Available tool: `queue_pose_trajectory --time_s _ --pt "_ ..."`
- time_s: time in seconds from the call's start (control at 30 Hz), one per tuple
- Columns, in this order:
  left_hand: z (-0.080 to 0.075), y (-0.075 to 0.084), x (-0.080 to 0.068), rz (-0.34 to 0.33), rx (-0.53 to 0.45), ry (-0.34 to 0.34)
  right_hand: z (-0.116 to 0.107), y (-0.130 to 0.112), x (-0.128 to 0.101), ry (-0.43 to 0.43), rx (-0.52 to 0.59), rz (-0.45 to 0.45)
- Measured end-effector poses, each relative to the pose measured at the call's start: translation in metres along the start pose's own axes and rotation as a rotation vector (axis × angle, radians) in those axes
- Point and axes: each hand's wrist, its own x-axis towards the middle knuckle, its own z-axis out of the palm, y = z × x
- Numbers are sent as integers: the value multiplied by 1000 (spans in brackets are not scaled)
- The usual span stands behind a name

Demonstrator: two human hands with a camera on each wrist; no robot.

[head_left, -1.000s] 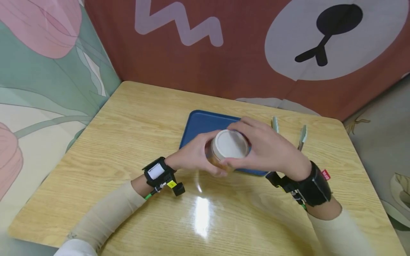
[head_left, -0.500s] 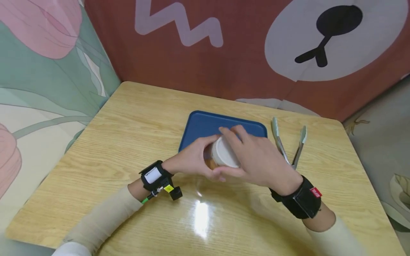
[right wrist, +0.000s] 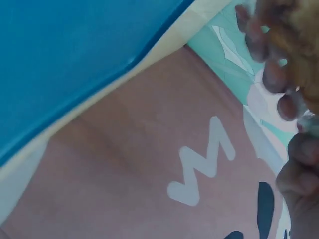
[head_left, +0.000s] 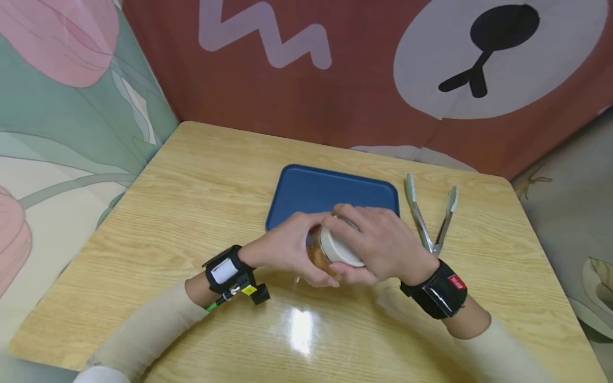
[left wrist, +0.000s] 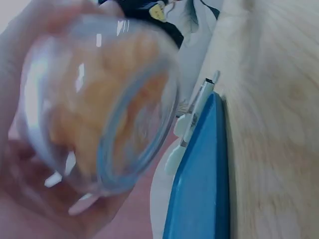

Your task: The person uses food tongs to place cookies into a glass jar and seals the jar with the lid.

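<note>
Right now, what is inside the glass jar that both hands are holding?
The jar holds orange-yellow pieces, seen through the glass. What they are stays unclear: the left wrist view is blurred, and the white lid and hands cover most of it from above.

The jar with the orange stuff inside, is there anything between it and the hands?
No. The left hand holds the glass jar directly and the right hand has its grip around the white lid. The tongs lie off to the right, and the blue tray is behind.
</note>
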Motion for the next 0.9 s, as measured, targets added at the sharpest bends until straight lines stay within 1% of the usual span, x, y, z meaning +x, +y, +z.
queue_pose_trajectory --time_s 0.07,0.17,0.23,0.3,0.37,0.43,0.47,0.53,0.6,0.63,0.7,0.73,0.8,0.83,0.9 --pt "3 0 0 -34 74 93 4 -1 0 -26 -14 111" --pt "7 -1 2 -84 256 247 10 -6 5 -86 -59 327" --pt "10 -2 4 -117 359 317 14 -10 9 -127 -79 465" --pt "12 -2 5 -144 427 355 16 -14 12 -164 -75 575" --pt "13 -2 5 -158 443 366 16 -17 15 -188 -63 643" --pt "13 -2 6 -164 403 364 14 -17 17 -214 -53 676" --pt "12 -2 6 -162 361 356 13 -17 18 -226 -47 682" --pt "9 -3 7 -159 242 323 9 -15 19 -255 -33 678" --pt "3 -4 6 -148 92 262 4 -13 18 -283 -10 639" --pt "0 -5 5 -135 28 221 2 -11 17 -285 1 594" --pt "-8 -5 2 -99 -69 125 -2 -9 13 -266 24 468" --pt "-11 -4 0 -80 -94 78 -2 -8 11 -244 33 389" --pt "-16 -2 -3 -48 -79 13 -1 -5 8 -178 27 231" --pt "-17 -1 -4 -37 -53 3 1 -3 7 -142 19 172" --pt "-14 1 -4 -45 5 16 7 0 6 -76 2 104"
